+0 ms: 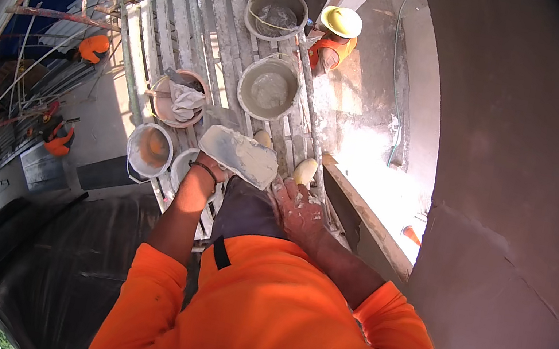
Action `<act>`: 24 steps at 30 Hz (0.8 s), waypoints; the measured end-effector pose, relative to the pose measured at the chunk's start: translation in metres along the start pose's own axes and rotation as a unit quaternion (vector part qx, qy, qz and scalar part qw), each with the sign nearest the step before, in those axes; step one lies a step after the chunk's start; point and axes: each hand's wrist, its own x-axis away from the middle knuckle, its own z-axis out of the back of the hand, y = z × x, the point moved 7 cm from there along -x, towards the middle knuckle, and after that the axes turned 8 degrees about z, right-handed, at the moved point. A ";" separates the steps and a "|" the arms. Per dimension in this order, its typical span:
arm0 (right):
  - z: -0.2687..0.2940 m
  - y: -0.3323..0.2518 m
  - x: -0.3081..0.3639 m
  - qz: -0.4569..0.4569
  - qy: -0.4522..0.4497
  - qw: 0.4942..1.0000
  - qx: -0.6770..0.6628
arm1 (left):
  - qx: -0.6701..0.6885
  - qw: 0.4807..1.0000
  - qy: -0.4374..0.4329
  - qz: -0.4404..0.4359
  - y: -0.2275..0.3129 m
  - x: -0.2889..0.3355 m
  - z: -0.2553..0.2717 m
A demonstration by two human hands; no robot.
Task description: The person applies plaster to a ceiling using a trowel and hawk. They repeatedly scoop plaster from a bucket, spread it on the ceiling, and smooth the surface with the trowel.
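My left hand (213, 167) is closed on a flat rectangular plastering trowel (242, 156), held in front of my thighs. Grey-white plaster coats its face. Beyond its far edge a grey flat piece (221, 117) shows, but I cannot tell whether it belongs to the trowel. My right hand (299, 213), smeared with plaster, is beside the trowel's right end and against my dark trousers (248, 210). Its fingers are stretched out, with nothing visible in them. Past the trowel a round tub (269, 90) holds wet grey plaster.
I stand on a slatted scaffold platform (162, 36). Around me are another grey tub (275, 15), an orange tub (181, 99) with a bag and a white bucket (149, 150). A person in a yellow helmet (341, 21) is below, right of the platform. A plastered wall (509, 213) rises right.
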 end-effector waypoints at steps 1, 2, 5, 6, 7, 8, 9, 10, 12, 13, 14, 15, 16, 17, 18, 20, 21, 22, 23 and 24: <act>0.000 -0.001 -0.002 0.011 0.041 0.999 -0.005 | -0.081 0.996 -0.006 -0.031 0.019 0.017 0.008; -0.004 0.003 -0.005 0.021 0.079 0.997 -0.012 | -0.160 0.985 -0.009 -0.063 0.033 0.035 0.019; -0.068 0.064 -0.014 -0.122 -0.038 0.990 -0.067 | -0.377 0.914 -0.029 -0.149 0.064 0.065 0.035; -0.093 0.090 -0.019 -0.146 -0.049 0.984 -0.090 | -0.381 0.902 0.010 -0.203 0.079 0.068 0.040; -0.109 0.112 -0.027 -0.144 0.023 0.988 -0.050 | -0.372 0.894 0.038 -0.248 0.091 0.071 0.043; -0.124 0.135 -0.032 -0.140 0.109 0.984 -0.016 | -0.363 0.882 0.068 -0.292 0.103 0.071 0.044; -0.146 0.163 -0.038 -0.136 0.120 0.983 -0.006 | -0.355 0.868 0.097 -0.334 0.116 0.069 0.041; -0.179 0.199 -0.044 -0.190 0.066 0.979 -0.015 | -0.346 0.851 0.129 -0.373 0.128 0.066 0.037; -0.227 0.255 -0.057 -0.229 0.023 0.972 -0.054 | -0.326 0.813 0.198 -0.441 0.150 0.058 0.039; -0.241 0.272 -0.069 -0.212 0.058 0.975 -0.043 | -0.323 0.789 0.229 -0.470 0.171 0.050 0.032; -0.258 0.289 -0.080 -0.219 0.044 0.973 -0.061 | -0.322 0.773 0.249 -0.486 0.188 0.042 0.025; -0.273 0.306 -0.092 -0.235 0.021 0.969 -0.078 | -0.332 0.757 0.262 -0.498 0.207 0.030 0.016; -0.285 0.319 -0.107 -0.240 0.009 0.966 -0.096 | -0.351 0.743 0.269 -0.502 0.229 0.016 0.003; -0.292 0.324 -0.122 -0.225 0.010 0.971 -0.081 | -0.373 0.730 0.273 -0.504 0.251 -0.002 -0.011; -0.296 0.326 -0.139 -0.200 0.022 0.977 -0.065 | -0.392 0.719 0.273 -0.505 0.270 -0.017 -0.023; -0.306 0.330 -0.172 -0.181 -0.004 0.982 -0.059 | -0.430 0.699 0.270 -0.503 0.308 -0.051 -0.049; -0.313 0.332 -0.184 -0.190 -0.045 0.978 -0.068 | -0.448 0.691 0.268 -0.499 0.324 -0.068 -0.061; -0.317 0.337 -0.199 -0.197 -0.084 0.974 -0.075 | -0.462 0.685 0.263 -0.498 0.338 -0.084 -0.072; -0.321 0.340 -0.215 -0.186 -0.124 0.972 -0.073 | -0.477 0.679 0.260 -0.494 0.350 -0.098 -0.080; -0.325 0.341 -0.226 -0.191 -0.150 0.970 -0.021 | -0.488 0.675 0.260 -0.489 0.359 -0.110 -0.084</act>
